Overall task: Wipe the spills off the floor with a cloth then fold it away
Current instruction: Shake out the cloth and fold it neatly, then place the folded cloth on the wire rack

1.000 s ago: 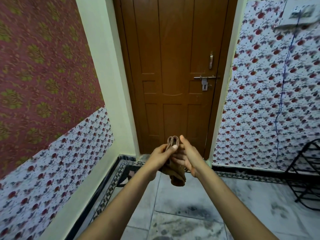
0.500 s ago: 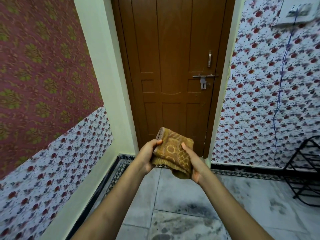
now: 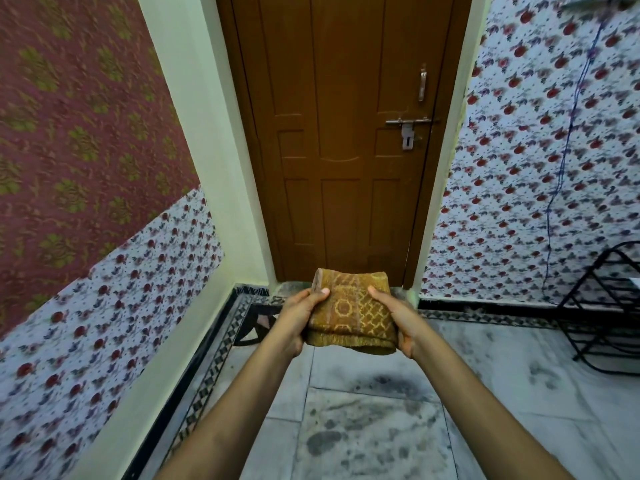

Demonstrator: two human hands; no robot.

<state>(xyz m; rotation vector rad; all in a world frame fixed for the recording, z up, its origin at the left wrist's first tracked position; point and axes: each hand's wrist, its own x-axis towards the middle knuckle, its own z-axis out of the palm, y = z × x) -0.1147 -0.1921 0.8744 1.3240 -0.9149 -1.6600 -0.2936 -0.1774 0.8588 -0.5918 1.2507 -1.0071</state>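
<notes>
Both arms reach forward and hold a folded cloth (image 3: 351, 313) in the air, in front of the lower part of a brown wooden door (image 3: 346, 133). The cloth is a thick, roughly square bundle in golden brown with a woven lattice pattern on its upper face; its folded layers show along the near edge, which sags slightly.

The left hand (image 3: 299, 318) takes the cloth's left side: the thumb lies on top near the far left corner, and the fingers curl underneath, out of sight. The right hand (image 3: 398, 318) takes the right side in the same manner, thumb on top, fingers wrapped below. Each grip is closed round the cloth, which spans the gap between the two hands and lies nearly level.

Below the cloth, well apart from it, is the tiled floor (image 3: 363, 427), pale marble with dark smudges and blotches. A patterned black-and-white border (image 3: 214, 358) runs along the floor to the left of the door. To the right of the door, against flowered wallpaper, stands a black wire rack (image 3: 602, 306), only partly in view.
</notes>
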